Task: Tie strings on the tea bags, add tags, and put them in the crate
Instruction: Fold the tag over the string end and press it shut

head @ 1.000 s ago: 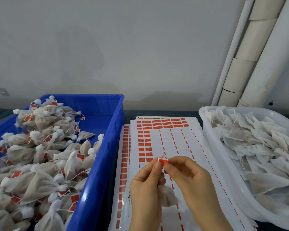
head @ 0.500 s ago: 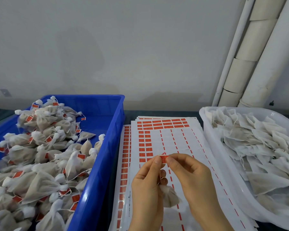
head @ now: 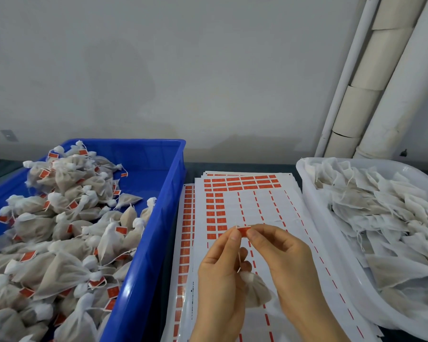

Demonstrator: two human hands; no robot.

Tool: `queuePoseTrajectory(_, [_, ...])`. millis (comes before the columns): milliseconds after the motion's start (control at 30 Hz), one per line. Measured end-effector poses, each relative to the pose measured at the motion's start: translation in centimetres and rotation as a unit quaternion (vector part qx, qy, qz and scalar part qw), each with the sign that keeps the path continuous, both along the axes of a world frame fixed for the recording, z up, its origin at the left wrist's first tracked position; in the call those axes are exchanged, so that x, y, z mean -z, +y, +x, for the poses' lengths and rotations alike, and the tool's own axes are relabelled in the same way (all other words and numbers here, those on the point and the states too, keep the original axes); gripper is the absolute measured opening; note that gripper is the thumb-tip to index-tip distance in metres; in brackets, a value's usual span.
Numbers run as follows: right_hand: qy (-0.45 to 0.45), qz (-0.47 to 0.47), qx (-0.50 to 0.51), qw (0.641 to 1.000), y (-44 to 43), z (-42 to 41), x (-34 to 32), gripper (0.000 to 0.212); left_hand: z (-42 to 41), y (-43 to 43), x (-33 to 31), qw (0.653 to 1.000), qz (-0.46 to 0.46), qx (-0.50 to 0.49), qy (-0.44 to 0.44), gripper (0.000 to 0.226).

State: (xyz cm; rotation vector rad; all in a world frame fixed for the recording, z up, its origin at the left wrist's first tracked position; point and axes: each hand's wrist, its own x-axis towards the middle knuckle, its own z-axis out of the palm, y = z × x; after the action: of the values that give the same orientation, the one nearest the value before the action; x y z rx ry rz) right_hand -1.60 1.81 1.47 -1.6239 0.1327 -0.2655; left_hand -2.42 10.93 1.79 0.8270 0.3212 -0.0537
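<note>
While both hands are working above the sheets [head: 265, 206] in the head view, the left hand [head: 220, 275] is pinching one end of a red tag [head: 244, 230] between thumb and forefinger, and the right hand [head: 289, 262] is pinching the other end. A string [head: 239, 260] is running down from the tag to a tied tea bag [head: 256, 290], which is hanging between the two palms and touching the left hand's lower fingers.

On the left, a blue crate [head: 168, 218] is holding a heap of tied bags [head: 67, 218], each carrying a red tag. On the right, a white tub [head: 314, 198] is holding flat untied bags [head: 381, 213] with loose strings. The sheets are lying stacked between the two containers, showing rows of red stickers at the top and left and peeled blank rows elsewhere. Print is showing on the stickers but is too small to read.
</note>
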Motion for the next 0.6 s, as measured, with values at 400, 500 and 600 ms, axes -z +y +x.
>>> queuePoseTrajectory(400, [0.062,0.093,-0.017,0.994,0.02,0.62,0.11,0.017,0.42,-0.13,0.02,1.000,0.019,0.007,-0.008,0.018])
queuePoseTrajectory(500, [0.074,0.113,-0.016,0.991,-0.06,0.77,0.36,0.014,0.45,-0.30,0.07,1.000,0.022,0.009,-0.001,0.016])
queuePoseTrajectory(600, [0.077,0.156,-0.019,0.985,-0.16,0.77,0.25,0.004,0.52,-0.36,0.10,1.000,0.028,0.014,0.003,0.018])
